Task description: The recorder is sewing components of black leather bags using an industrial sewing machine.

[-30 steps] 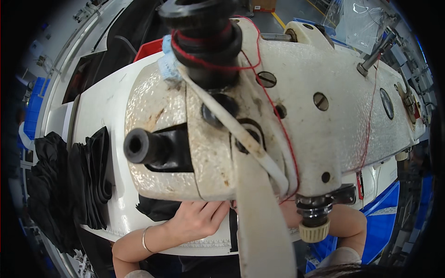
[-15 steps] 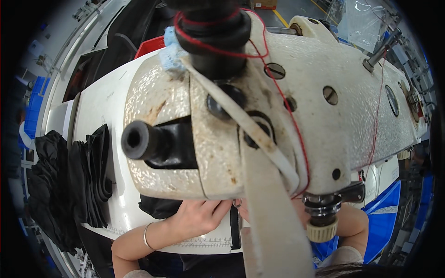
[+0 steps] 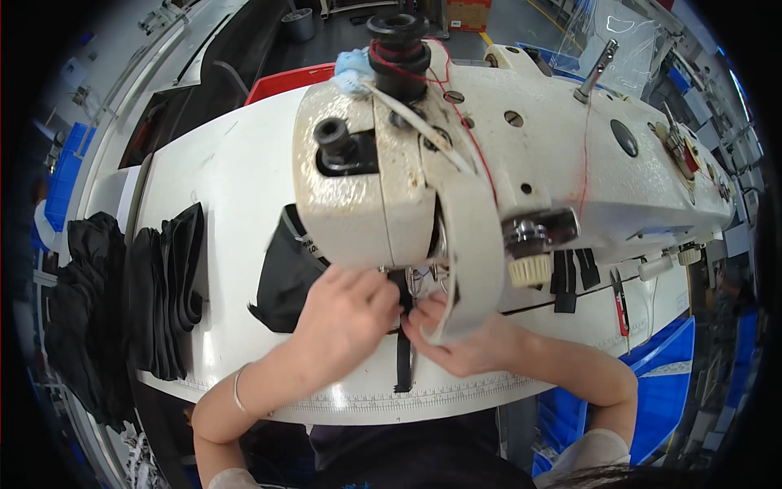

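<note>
My left hand (image 3: 346, 314), fingers curled, pinches a black zipper strip (image 3: 402, 367) just below the presser foot (image 3: 414, 279) of a white sewing machine (image 3: 342, 220); its fingertips are partly hidden. My right hand (image 3: 460, 342) is closed on the same strip from the right, partly behind a curved off-white band (image 3: 476, 261) hanging from the machine head. The strip runs toward the table's front edge. A folded black fabric piece (image 3: 275, 285) lies left of the needle area.
Two black fabric piles (image 3: 163, 301) lie on the white table (image 3: 228, 163) at left. Short black strips (image 3: 564, 285) and red-handled snips (image 3: 620, 306) lie at right. Blue bins (image 3: 660, 391) are below right, a red tray (image 3: 289, 79) behind.
My view has pulled back from the machine head, which looks smaller and higher. More of both hands, the fabric and the table now shows.
</note>
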The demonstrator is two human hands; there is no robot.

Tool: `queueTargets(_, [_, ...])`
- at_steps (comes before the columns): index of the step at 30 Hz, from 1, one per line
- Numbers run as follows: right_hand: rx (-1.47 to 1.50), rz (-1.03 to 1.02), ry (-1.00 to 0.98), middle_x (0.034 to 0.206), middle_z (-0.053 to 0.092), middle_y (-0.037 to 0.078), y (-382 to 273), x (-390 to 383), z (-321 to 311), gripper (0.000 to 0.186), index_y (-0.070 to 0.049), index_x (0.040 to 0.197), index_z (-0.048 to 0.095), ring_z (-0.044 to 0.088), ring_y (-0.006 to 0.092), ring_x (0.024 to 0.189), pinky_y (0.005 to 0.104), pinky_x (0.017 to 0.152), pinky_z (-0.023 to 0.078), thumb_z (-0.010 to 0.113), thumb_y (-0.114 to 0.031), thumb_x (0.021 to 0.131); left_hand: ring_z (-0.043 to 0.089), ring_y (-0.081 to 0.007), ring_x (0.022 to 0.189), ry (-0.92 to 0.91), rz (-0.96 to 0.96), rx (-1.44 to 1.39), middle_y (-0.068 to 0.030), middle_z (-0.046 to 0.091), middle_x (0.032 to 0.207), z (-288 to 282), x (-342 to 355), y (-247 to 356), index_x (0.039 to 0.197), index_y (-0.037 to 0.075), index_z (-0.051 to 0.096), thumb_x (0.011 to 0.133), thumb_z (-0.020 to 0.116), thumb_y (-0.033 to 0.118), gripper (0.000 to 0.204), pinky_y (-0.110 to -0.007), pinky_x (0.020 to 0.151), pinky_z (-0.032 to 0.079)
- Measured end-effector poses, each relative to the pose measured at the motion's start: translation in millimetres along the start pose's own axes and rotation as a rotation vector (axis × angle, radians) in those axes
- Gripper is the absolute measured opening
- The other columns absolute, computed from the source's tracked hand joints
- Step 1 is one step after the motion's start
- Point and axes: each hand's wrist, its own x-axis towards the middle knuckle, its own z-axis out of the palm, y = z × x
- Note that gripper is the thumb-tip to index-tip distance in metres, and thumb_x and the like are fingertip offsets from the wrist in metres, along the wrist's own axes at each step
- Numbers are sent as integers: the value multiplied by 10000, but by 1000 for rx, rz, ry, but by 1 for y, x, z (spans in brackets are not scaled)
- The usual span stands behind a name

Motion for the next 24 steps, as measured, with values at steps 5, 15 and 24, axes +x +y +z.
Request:
queueTargets(5, [50, -38, 48, 956, 603, 117, -50, -15, -27, 280, 46, 902, 653, 571, 231, 877, 324, 718, 482, 592, -130, 692, 478, -179, 636, -133, 452, 339, -46, 472, 658, -39, -52, 71, 716, 1, 599, 622, 600, 101, 137, -296, 711, 414])
queueTargets(15, [60, 91, 210, 930, 604, 109, -62, -14, -28, 275, 48, 962, 653, 586, 206, 853, 292, 682, 481, 612, -93, 730, 485, -141, 651, 322, 138, 217, -30, 520, 781, 17, -102, 80, 855, 18, 670, 616, 625, 5, 244, -276, 647, 426])
queueTargets(24, [181, 76, 130, 935, 612, 111, -65, -22, -24, 219, 46, 886, 633, 591, 216, 874, 293, 745, 499, 622, -87, 713, 584, -131, 780, 365, -554, -732, -120, 654, 938, -21, -83, 39, 931, -49, 648, 800, 623, 8, 145, -264, 755, 467])
